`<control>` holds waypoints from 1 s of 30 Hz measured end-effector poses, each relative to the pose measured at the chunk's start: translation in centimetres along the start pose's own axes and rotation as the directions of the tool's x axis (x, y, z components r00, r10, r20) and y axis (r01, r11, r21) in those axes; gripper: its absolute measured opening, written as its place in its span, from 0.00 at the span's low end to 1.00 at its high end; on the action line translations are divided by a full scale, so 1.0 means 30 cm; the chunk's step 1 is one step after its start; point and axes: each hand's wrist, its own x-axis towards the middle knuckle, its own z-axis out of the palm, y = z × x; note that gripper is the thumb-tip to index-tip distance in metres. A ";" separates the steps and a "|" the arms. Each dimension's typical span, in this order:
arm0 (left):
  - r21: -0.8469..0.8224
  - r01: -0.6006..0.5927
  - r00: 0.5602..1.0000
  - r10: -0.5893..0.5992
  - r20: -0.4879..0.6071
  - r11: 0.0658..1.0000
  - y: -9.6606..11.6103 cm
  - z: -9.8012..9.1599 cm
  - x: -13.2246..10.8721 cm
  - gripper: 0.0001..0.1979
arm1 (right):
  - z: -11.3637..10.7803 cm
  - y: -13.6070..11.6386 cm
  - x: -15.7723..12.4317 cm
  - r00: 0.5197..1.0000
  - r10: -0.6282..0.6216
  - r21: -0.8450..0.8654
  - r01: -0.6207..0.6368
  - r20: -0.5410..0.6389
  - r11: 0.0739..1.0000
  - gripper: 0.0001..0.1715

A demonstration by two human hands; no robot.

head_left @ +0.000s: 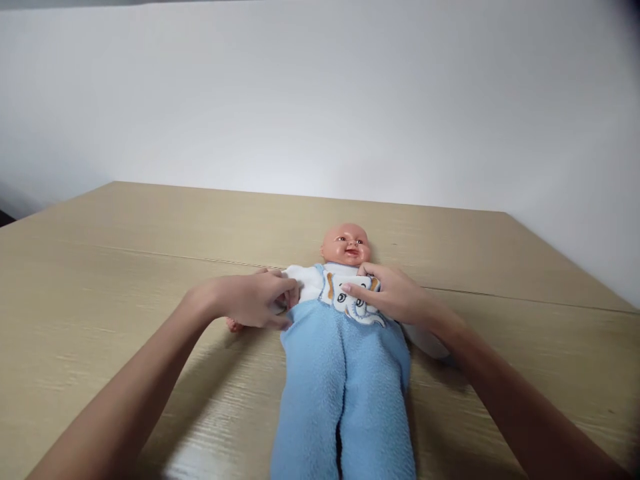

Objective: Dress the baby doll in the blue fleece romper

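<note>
A baby doll (347,244) lies on its back on the table, head away from me. It wears a white long-sleeved top (309,283) and light blue fleece overalls (320,380) with an elephant face on the bib (345,293). My left hand (257,300) is at the doll's side, fingers curled by the white sleeve and thumb at the edge of the overalls; it seems closed on that edge, slightly blurred. My right hand (395,291) pinches the upper bib, its thumb across the elephant and its fingers near the neckline. One small doll hand (233,325) shows beneath my left wrist.
The light wooden table (150,227) has a seam running across it behind my hands. A plain white wall (300,100) rises behind its far edge. The doll's other sleeve (425,341) lies beneath my right wrist. The legs run out of view at the bottom.
</note>
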 end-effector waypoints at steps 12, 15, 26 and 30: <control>0.079 -0.100 0.989 0.108 -0.099 0.992 -0.016 0.002 0.039 0.06 | -0.005 0.021 0.006 0.995 0.024 0.005 -0.024 0.102 1.000 0.27; 0.217 -0.062 0.984 0.096 -0.150 0.974 0.004 0.029 0.052 0.07 | -0.010 0.031 0.000 0.994 0.024 0.008 -0.025 0.106 1.000 0.27; 0.441 -0.048 0.882 0.246 -0.402 0.896 0.121 0.051 0.049 0.09 | -0.026 0.245 -0.328 0.952 0.094 -0.072 -0.120 -0.292 0.990 0.44; 0.382 -0.200 0.804 0.373 -0.463 0.903 0.241 0.093 0.110 0.10 | -0.021 0.380 -0.491 0.975 0.071 -0.130 -0.100 -0.210 0.987 0.38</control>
